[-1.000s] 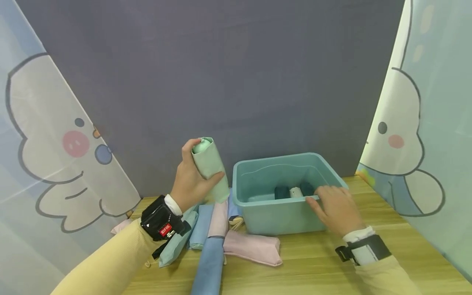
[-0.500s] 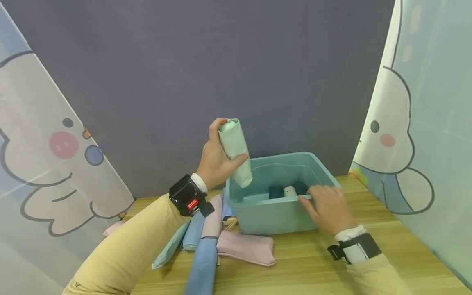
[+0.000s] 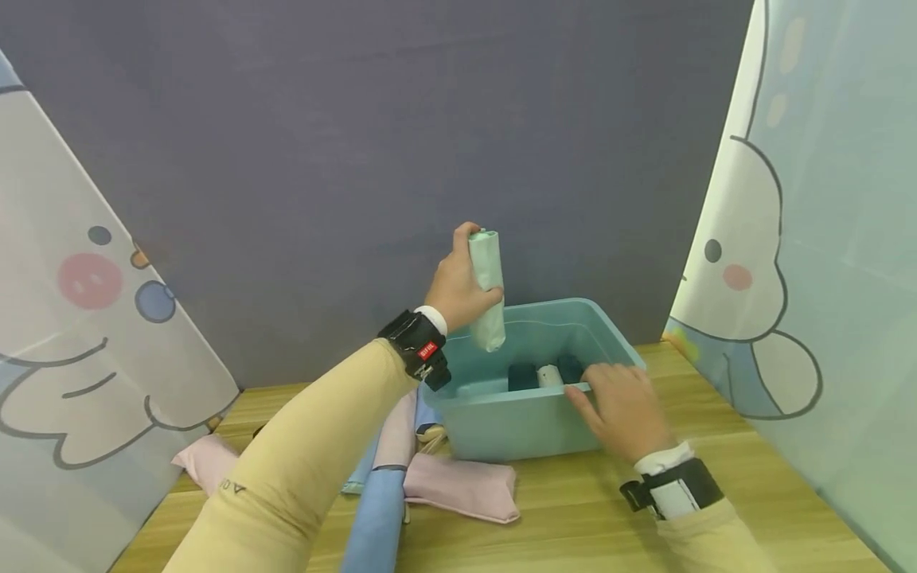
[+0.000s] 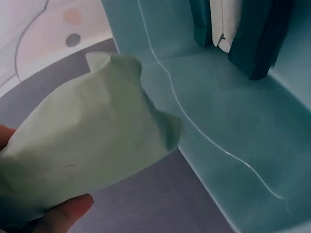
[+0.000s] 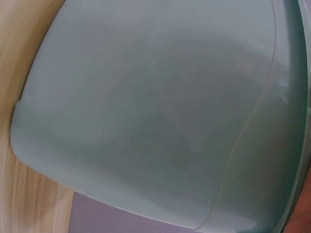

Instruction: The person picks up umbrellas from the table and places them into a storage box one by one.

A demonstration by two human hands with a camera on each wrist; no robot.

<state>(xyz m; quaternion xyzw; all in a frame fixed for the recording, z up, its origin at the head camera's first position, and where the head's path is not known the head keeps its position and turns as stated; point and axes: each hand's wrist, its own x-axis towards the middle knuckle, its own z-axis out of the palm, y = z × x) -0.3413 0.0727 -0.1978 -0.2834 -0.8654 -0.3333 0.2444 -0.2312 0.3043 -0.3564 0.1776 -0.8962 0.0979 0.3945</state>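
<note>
Above the left part of a teal plastic tub (image 3: pixel 516 428), my left hand (image 3: pixel 458 290) grips a folded umbrella (image 3: pixel 489 278) in a mint-green cloth sleeve. It stands nearly upright, its lower end overlapping the tub's opening in the head view. In the left wrist view the sleeve (image 4: pixel 97 136) fills the left side, with thumb and fingers on either side of it. My right hand (image 3: pixel 626 410) holds the tub's near rim at the right, fingers over the edge. Inside the tub are two dark bundles (image 3: pixel 521 377) with a white one (image 3: pixel 549 376) between them.
Left of the tub lie more sleeved bundles: a pink one (image 3: pixel 466 487) in front, a blue one (image 3: pixel 376 517), another pink one (image 3: pixel 396 434). A further pink bundle (image 3: pixel 208 461) lies at the far left. A grey backdrop (image 3: pixel 372 143) stands behind the wooden table (image 3: pixel 559 517).
My left hand has carried the mint-green umbrella rightward, from over the bundles to over the tub, and turned it more upright. My right hand has stayed on the rim.
</note>
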